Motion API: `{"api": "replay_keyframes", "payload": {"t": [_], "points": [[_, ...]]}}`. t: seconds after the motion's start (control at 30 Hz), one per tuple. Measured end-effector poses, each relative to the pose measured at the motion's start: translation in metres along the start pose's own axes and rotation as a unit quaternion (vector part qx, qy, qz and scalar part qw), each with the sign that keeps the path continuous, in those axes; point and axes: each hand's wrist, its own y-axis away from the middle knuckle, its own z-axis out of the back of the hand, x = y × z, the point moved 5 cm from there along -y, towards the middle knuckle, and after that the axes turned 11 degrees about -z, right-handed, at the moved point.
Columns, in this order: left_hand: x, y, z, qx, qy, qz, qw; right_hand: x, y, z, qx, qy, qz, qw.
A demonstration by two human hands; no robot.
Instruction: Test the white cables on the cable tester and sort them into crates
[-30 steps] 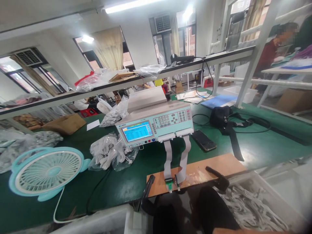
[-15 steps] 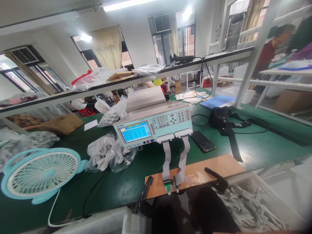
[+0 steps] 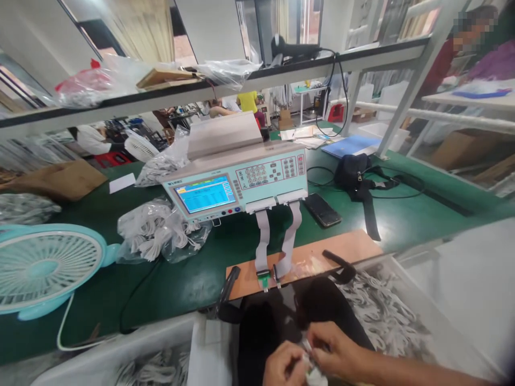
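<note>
Both my hands are low in the view, close together above my lap. My left hand (image 3: 285, 365) has its fingers curled round a white bundle that looks like a coiled cable (image 3: 317, 377). Fingers of my right hand (image 3: 336, 351) pinch the same bundle from the other side, where a small white end sticks up. Most of the bundle is covered by the fingers. Beyond them, a bench tester (image 3: 241, 185) with a lit blue screen stands on the green table. Two grey ribbon cables (image 3: 262, 241) run from it to small connector boards (image 3: 264, 281) on an orange-brown board (image 3: 317, 262).
White bins of cables stand on the right (image 3: 396, 305) and lower left (image 3: 155, 370). A turquoise fan (image 3: 44, 268), bagged cables (image 3: 148, 228), a phone (image 3: 322, 209) and a black pouch (image 3: 354, 174) lie on the table. A shelf (image 3: 241, 83) crosses behind; people sit farther back.
Both hands have come into view at the bottom, holding the white cable. The camera has tipped downward, so the table and tester sit higher and farther left in view.
</note>
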Motion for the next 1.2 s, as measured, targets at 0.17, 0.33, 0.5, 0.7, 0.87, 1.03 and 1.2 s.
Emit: {"api": "replay_keyframes", "payload": {"t": [0.17,0.33,0.5,0.7,0.87,1.03,1.2], "points": [[0.029,-0.02,0.027,-0.247,0.155,0.165,0.942,0.026,-0.044,0.003,-0.111,-0.158,0.009,0.981],[0.027,-0.036,0.04,-0.348,0.279,0.194,0.874,0.032,-0.066,-0.002,-0.133,-0.244,-0.013,0.961],[0.023,-0.04,0.039,-0.347,0.327,0.203,0.855,0.028,-0.07,-0.004,-0.139,-0.274,-0.029,0.951],[0.021,-0.045,0.044,-0.286,0.309,0.196,0.886,0.035,-0.069,-0.005,-0.128,-0.314,-0.04,0.94],[0.018,-0.049,0.055,-0.271,0.275,0.15,0.91,0.044,-0.067,-0.007,-0.117,-0.375,-0.098,0.914],[0.027,-0.051,0.057,-0.294,0.242,0.136,0.915,0.046,-0.068,-0.007,-0.112,-0.396,-0.115,0.904],[0.034,-0.049,0.054,-0.321,0.234,0.128,0.909,0.047,-0.066,-0.007,-0.098,-0.397,-0.12,0.905]]}}
